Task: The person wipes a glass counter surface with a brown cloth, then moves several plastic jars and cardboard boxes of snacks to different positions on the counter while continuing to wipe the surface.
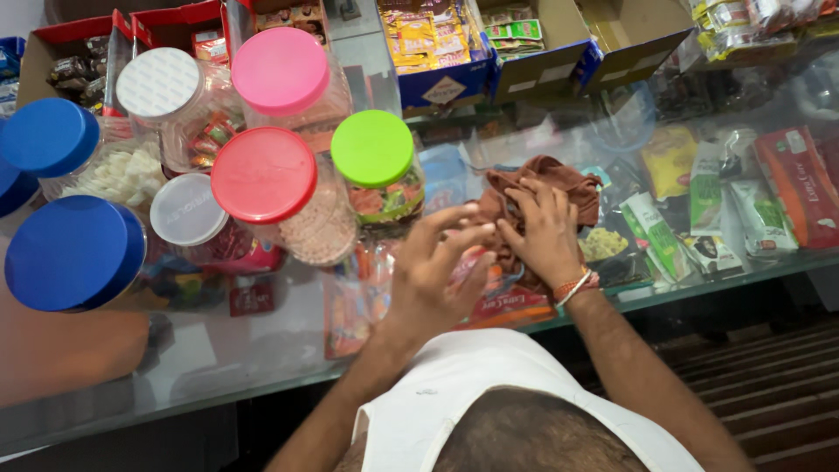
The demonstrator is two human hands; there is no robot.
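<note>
Now my right hand (546, 234) presses the brown cloth (546, 188) on the glass counter (262, 350), fingers closed into its folds; my left hand (433, 271) hovers with fingers apart. A wide sweep could knock the green-lidded jar (377, 166) beside it.

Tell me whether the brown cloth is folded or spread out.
Neither: the brown cloth lies bunched in rumpled folds on the glass counter.

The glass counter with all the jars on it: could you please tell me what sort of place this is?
Probably a small grocery or sweet shop: clear plastic jars with coloured lids on a glass counter, packets displayed beneath, open cardboard boxes of goods behind.
</note>
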